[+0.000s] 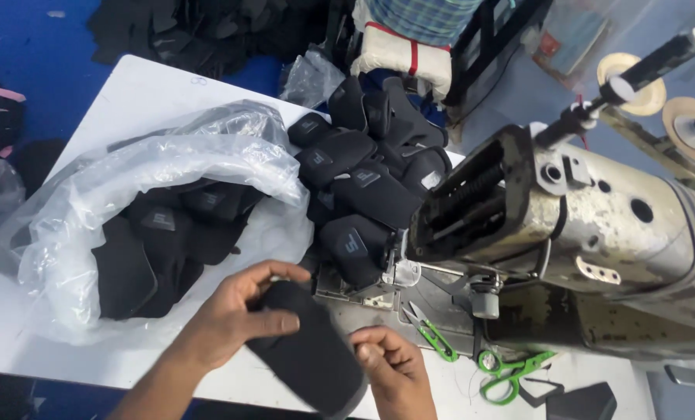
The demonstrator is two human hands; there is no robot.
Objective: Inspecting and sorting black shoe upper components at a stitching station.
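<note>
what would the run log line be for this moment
left hand: grips black fabric piece | right hand: pinches its edge | sewing machine: just beyond | green scissors: on table

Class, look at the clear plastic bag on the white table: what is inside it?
The clear plastic bag holds black padded fabric pieces, some with a small grey label. How many lie deeper cannot be seen; the crumpled plastic and the top pieces cover them.

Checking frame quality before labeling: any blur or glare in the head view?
Head view: left hand and right hand slightly motion-soft on the black fabric piece; plastic bag shows white glare; sewing machine reasonably sharp; lighting even, soft shadows.
</note>
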